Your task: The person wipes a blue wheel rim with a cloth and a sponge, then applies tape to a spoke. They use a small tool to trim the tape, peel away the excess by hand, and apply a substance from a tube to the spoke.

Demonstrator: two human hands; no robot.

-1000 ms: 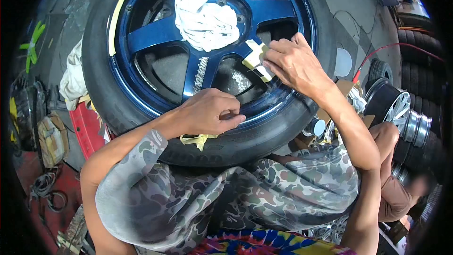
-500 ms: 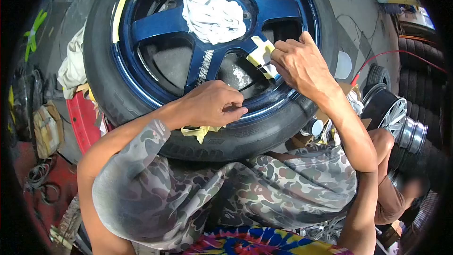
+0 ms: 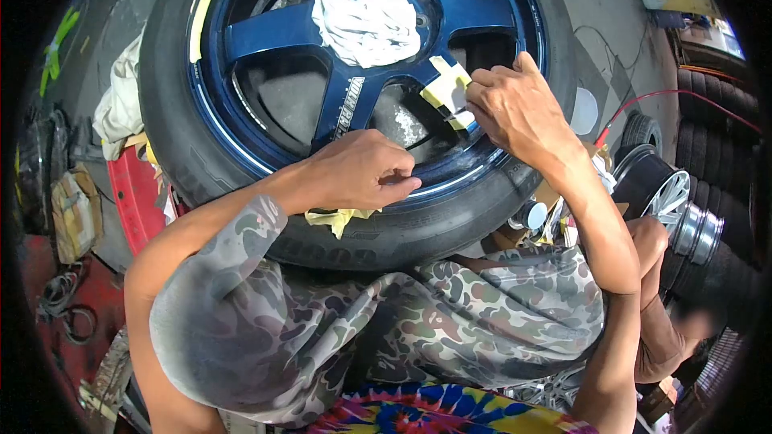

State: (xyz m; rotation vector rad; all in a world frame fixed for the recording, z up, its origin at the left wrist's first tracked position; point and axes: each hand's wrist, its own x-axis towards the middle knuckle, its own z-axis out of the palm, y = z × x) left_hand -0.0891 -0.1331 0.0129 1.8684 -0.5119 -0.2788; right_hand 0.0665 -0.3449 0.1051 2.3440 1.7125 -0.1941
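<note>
I have the right hand (image 3: 519, 108) at the pale yellow tape (image 3: 448, 87) on a lower spoke of the blue wheel (image 3: 269, 38); its fingers are curled, and I cannot tell whether they pinch anything. The left hand (image 3: 362, 167) lies over the rim's near edge, fingers folded in, thumb just apart; what its palm holds, I can't see. A crumpled yellow scrap (image 3: 338, 223) shows below it on the black tyre (image 3: 394, 239). A white cloth (image 3: 366, 24) covers part of the hub. Farther right, I see silver wheels (image 3: 674, 197) and stacked tyres (image 3: 712, 128).
</note>
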